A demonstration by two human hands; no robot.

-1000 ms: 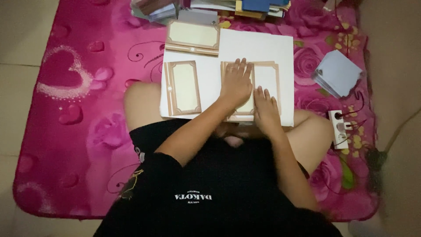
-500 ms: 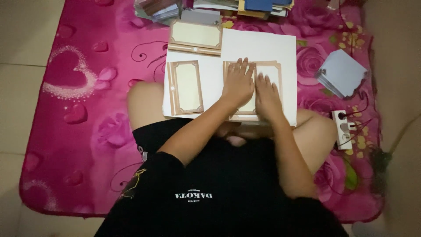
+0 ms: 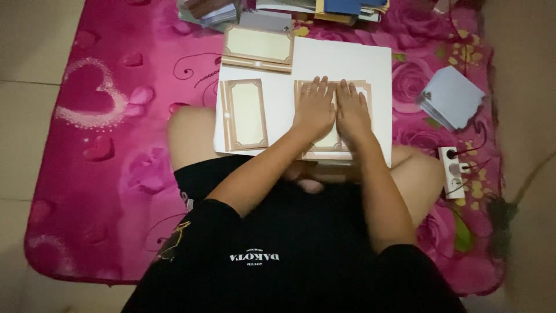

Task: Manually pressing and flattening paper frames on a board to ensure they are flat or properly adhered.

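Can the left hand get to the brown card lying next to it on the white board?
Probably yes. The left hand lies flat on a framed card, and the other brown framed card sits just beside it on the same white board. Only bare board shows between them.

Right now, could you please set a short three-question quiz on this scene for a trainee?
1. True or false: both hands press flat on the same bordered card.
2. Which lies nearest the right hand? A) the stack of pale blue sheets B) the power strip C) the white board
3. How many bordered cards lie left of the left hand, on or against the board?

Key: 1 true; 2 C; 3 two.
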